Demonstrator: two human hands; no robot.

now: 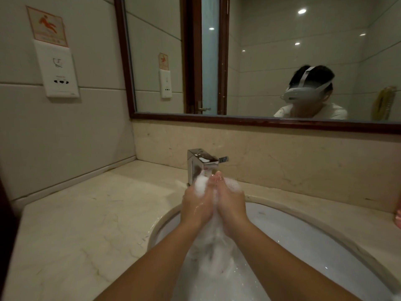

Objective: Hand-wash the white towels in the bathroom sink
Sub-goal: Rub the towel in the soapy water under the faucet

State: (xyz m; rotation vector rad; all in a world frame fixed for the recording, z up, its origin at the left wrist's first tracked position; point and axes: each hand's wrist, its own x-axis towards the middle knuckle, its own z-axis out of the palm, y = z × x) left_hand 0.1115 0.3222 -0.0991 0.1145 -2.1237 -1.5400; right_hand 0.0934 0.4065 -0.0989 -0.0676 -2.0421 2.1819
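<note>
A wet white towel [213, 242] hangs from between my two hands into the white sink basin [293, 231]. My left hand [195, 205] and my right hand [232, 203] are pressed together palm to palm just below the faucet spout, holding the towel's upper part between them. White soap foam [200, 184] covers the fingers of both hands. The towel's lower end trails down the basin between my forearms. How much towel lies between the palms is hidden.
A square chrome faucet [198, 162] stands right behind my fingertips. A beige marble counter [76, 224] stretches to the left, up to a tiled wall with a white socket panel [58, 72]. A framed mirror [260, 61] hangs above. A pink object [398, 218] shows at the right edge.
</note>
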